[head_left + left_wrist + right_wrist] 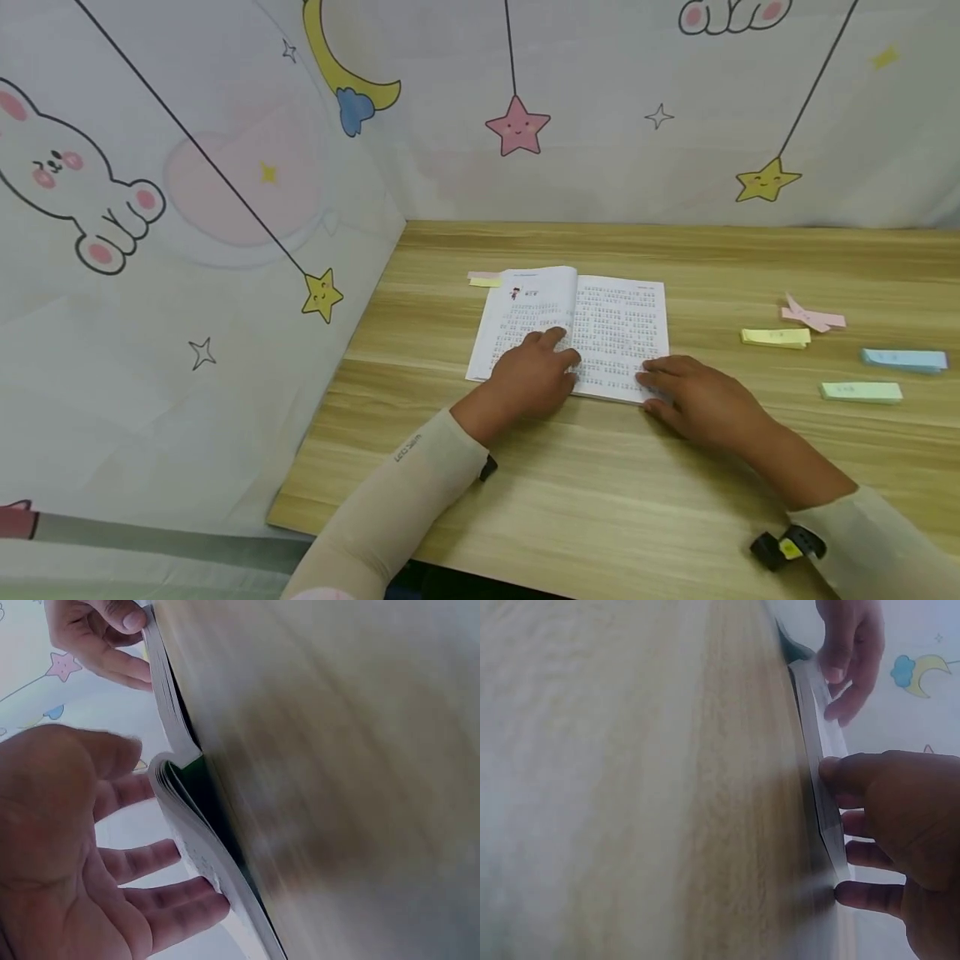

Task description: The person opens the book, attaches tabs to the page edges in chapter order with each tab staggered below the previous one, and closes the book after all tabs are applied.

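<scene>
An open book [621, 333] with printed pages lies on the wooden table. My left hand [534, 373] rests on its left page near the spine, fingers extended toward the fold. At the lower right corner of the right page, my right hand [701, 400] touches the paper with its fingertips, the thumb by the edge. In the left wrist view the spread fingers of the left hand [82, 847] press on the curved pages [202, 840]. From the right wrist, the right hand [900, 817] has its thumb at the book's edge. Pink and yellow sticky tabs [484, 282] stick out at the upper left.
Right of the book lie a yellow sticky-note pad [776, 337], crossed pink strips [813, 317], a blue pad [903, 359] and a green pad [861, 392]. A printed cloth wall [600, 183] borders the wooden table [600, 492] behind and at left.
</scene>
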{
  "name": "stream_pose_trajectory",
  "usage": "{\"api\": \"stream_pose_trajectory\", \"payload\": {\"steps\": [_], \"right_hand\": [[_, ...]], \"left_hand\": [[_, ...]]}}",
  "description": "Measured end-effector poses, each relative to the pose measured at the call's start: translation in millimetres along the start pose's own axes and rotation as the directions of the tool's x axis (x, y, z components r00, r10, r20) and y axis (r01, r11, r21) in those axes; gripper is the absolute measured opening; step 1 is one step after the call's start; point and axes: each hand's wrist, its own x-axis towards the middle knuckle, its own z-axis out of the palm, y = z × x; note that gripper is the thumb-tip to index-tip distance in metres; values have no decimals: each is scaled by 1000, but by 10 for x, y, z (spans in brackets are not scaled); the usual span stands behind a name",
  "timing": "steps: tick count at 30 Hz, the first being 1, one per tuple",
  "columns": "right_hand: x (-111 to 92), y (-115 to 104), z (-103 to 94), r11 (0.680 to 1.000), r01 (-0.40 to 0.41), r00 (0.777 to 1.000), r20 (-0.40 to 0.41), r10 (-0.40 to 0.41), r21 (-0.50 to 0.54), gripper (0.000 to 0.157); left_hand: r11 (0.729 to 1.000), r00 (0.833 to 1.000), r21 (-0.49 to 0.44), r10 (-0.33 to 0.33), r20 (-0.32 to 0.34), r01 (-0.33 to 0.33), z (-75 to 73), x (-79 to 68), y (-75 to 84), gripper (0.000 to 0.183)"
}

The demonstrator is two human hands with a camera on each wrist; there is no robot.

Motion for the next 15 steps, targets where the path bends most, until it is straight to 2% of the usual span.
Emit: {"api": "stream_pose_trajectory", "payload": {"steps": [4, 6, 9, 11, 13, 15], "right_hand": [[-42, 54, 34, 1000, -10, 1000, -14, 10, -3, 40], [-86, 127, 17, 1000, -11, 998, -64, 12, 10, 36], [-187, 311, -106, 994, -111, 980, -164, 113, 20, 26], [-279, 522, -234, 974, -225, 945, -241, 221, 9, 21], [-390, 762, -376, 917, -399, 885, -262, 385, -1, 23], [-517, 1026, -509, 852, -523, 826, -262, 499, -25, 25]], "left_hand": [[1000, 999, -15, 13, 48, -13, 9, 9, 5, 35], [1000, 999, -12, 22, 50, -22, 6, 9, 7, 36], [1000, 998, -8, 29, 49, -28, 6, 0, 2, 36], [999, 999, -3, 33, 38, -33, 10, -4, -2, 36], [999, 999, 3, 34, 29, -35, 18, -8, -10, 36], [999, 999, 11, 36, 22, -36, 28, -1, -5, 35]]}}
